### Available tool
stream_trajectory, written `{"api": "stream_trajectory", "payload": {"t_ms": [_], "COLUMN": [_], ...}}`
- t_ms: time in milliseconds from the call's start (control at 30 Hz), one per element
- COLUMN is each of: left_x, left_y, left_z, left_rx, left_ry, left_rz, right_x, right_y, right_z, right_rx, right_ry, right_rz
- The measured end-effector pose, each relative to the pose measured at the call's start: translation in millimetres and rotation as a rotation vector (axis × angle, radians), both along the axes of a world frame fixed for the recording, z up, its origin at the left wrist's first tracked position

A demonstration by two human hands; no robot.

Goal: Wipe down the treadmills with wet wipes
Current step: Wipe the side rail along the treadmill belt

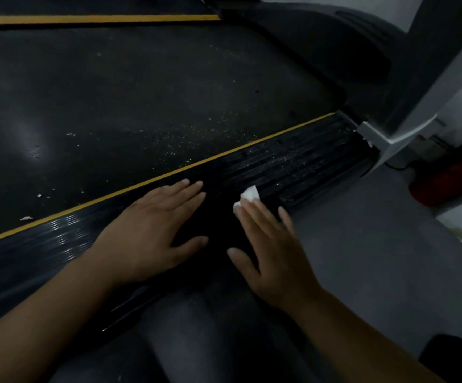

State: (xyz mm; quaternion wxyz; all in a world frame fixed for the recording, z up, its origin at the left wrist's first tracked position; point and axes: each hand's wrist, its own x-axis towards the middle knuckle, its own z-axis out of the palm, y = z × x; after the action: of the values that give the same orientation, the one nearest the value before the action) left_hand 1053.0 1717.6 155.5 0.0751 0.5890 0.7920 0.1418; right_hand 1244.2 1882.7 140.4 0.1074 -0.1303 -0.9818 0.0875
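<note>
While the left hand (pixel 152 233) lies flat on one rail (pixel 293 164), the flat right hand (pixel 277 250) presses one wipe (pixel 249 194).

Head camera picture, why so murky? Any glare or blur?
Head view: dim throughout; a pale glare patch sits on the treadmill belt at left; the white wet wipe under the right hand is the brightest thing; the side rail near the left hand looks smeared and soft.

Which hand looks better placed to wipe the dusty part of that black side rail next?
The right hand. Its straight fingers press the white wipe onto the side rail, just short of the speckled stretch. The left hand lies flat on the rail, farther back, with no wipe showing.
</note>
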Motion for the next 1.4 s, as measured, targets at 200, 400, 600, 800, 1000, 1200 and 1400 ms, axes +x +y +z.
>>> {"api": "stream_trajectory", "payload": {"t_ms": [200,400,600,800,1000,1200,1400], "left_x": [5,24,45,46,48,49,65], "left_y": [7,18,27,29,31,38,59], "left_z": [2,5,2,5,8,5,0], "left_rx": [-0.096,-0.15,-0.129,-0.125,-0.135,-0.177,-0.175], "left_ry": [0.023,0.062,0.072,0.062,0.064,0.073,0.046], "left_rz": [0.074,0.187,0.32,0.359,0.39,0.467,0.593], "right_x": [-35,-12,-47,-33,-39,-43,-35], "right_y": [37,16,23,56,56,101,74], "right_z": [13,12,24,27,23,26,23], "right_rx": [0.01,0.005,-0.057,-0.102,-0.06,-0.039,-0.051], "right_ry": [-0.09,-0.121,-0.173,-0.169,-0.164,-0.195,-0.18], "right_rz": [-0.179,0.153,0.084,0.305,0.349,0.298,0.388]}}
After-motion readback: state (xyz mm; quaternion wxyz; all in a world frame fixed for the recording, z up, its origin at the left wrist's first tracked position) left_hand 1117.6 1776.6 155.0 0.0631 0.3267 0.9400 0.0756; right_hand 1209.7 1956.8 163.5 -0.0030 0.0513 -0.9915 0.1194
